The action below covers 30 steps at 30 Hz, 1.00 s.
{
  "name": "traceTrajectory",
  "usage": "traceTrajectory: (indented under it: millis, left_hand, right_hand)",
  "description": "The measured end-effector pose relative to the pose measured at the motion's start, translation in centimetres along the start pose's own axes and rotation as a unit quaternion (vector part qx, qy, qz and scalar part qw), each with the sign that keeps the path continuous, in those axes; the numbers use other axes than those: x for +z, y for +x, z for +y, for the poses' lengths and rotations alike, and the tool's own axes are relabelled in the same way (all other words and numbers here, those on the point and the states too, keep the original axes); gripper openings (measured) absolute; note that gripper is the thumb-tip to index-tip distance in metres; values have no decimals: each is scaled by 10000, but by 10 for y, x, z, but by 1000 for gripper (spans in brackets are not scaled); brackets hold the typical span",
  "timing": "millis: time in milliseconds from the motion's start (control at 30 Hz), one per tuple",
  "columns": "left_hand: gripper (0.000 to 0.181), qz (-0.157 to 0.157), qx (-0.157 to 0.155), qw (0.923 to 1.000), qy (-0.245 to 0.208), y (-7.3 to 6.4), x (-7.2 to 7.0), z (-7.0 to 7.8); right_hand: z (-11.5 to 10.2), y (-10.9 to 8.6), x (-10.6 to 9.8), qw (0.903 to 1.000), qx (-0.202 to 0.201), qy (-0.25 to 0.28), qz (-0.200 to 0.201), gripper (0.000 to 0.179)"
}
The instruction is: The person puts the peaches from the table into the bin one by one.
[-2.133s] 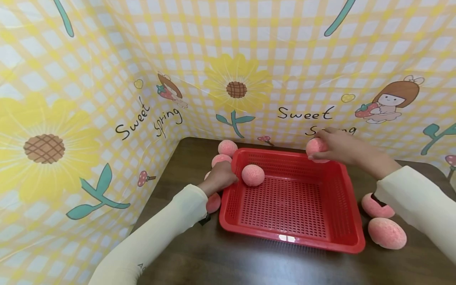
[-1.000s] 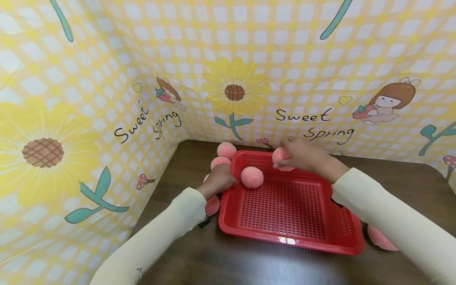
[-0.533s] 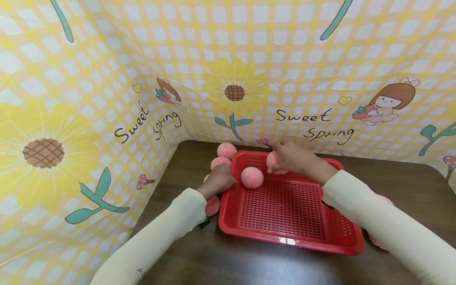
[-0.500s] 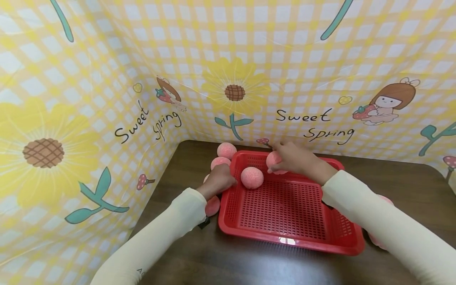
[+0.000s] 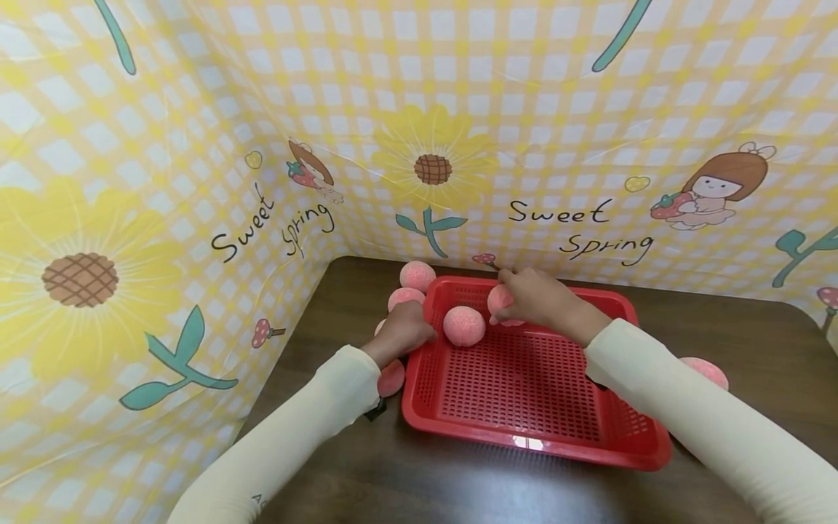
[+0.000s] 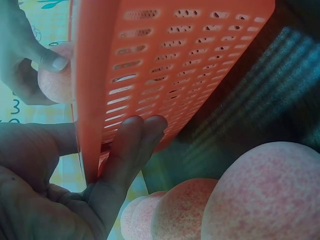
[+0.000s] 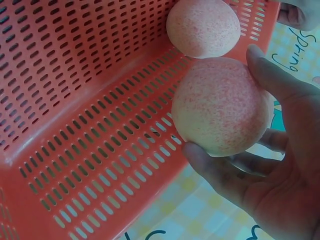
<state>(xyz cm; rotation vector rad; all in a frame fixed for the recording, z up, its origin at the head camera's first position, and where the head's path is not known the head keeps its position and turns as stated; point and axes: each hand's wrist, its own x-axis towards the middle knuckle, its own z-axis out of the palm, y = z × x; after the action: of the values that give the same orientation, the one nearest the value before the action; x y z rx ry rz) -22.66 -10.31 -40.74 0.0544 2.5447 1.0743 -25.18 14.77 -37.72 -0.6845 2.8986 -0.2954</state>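
Note:
A red perforated plastic basket (image 5: 511, 451) stands on the dark table. My left hand (image 5: 404, 331) grips its left rim; in the left wrist view the fingers (image 6: 135, 150) lie along the outer wall. My right hand (image 5: 533, 295) holds a pink peach (image 5: 500, 302) inside the basket near the back wall, fingers and thumb curled round it in the right wrist view. Another peach (image 5: 464, 326) rests in the basket's back left corner, close beside the held one.
Several peaches, such as the farthest peach (image 5: 417, 276), line the table along the basket's left side, partly behind my left hand. Right of the basket a peach (image 5: 707, 371) shows past my right sleeve. A yellow checked cloth (image 5: 556, 131) backs the table (image 5: 366, 466).
My right hand has carried the peach left from the basket's back right and lowered it next to the other peach. My left hand has stayed on the rim.

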Motion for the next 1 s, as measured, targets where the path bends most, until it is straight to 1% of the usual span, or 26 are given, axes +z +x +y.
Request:
traceTrajectory:
  millis: [167,367,467,567,767,867,1000]
  left_hand:
    - [6,-2,54,10000,-77,0,0,0]
    - [7,32,113,9999,6,0,1,-1]
    - [7,24,134,9999,-42,0,1,-1]
    - [7,36,142,9999,-66,0,1,-1]
    - [10,104,57,9998,143,1,1,0]
    - [9,86,16,9999,115,1,1,0]
    - [7,54,-41,10000,60,1,1,0]
  right_hand:
    - [-2,-1,2,10000,55,-37,-25,77]
    - [-5,-1,7,9998,148,37,-90,83]
    - [-6,-1,10,9997,186,71,-164,80]
    - [-7,-1,13,9996,172,-13,-225,77]
    - [-8,-1,19,9993,205,-44,-311,71]
    - [-9,-2,23,9990,263,-27,-363,66]
    - [-10,-2,28,9989,353,-96,-301,66]
